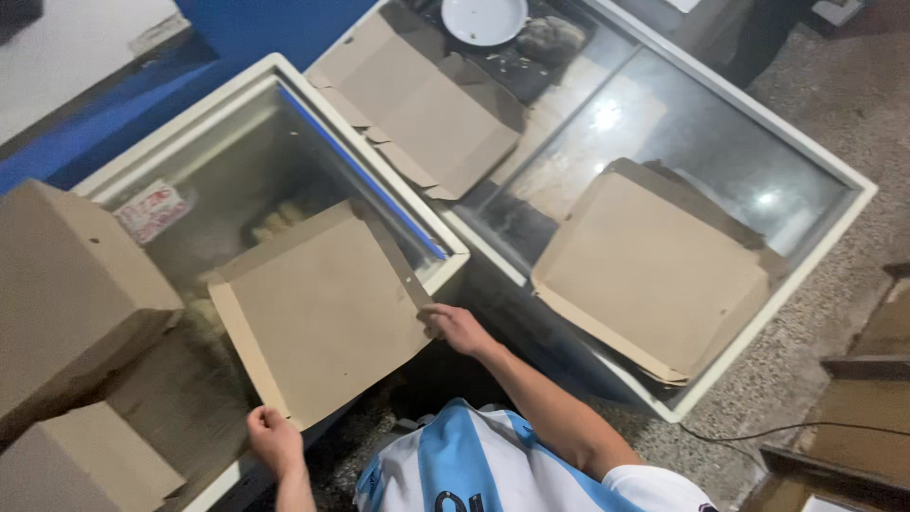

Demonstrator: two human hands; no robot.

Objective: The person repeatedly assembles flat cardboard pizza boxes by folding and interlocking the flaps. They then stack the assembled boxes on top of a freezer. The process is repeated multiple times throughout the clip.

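Cardboard fills most of what I see; the flat box blank (318, 313) I am handling lies tilted across the glass lid of the left chest freezer (204, 104), its near corner hanging past the freezer's front rim toward me. My left hand (275, 441) pinches that low near corner, fingers curled shut on the edge; my right hand (458, 329) grips the right corner where a narrow side flap (398, 261) folds up, fingers closed on the board. Between my two hands the blank's lower edge runs free over open air; below it lies dark floor and my striped shirt (474, 469).

Counting: two chest freezers, the left one and a wider right freezer (834, 213), meeting at a corner with a narrow gap between their rims; three flat blanks or stacks, mine, a second blank (427, 104) with loose flaps at the far corner, and a stack (654, 275) overhanging the right freezer's front rim; two folded boxes (66, 275) at my left, touching the blank's left side; one white plate (483, 17) at the far edge. Gravelly floor (815, 351) stays open to the right, crossed by a thin cable (758, 436).
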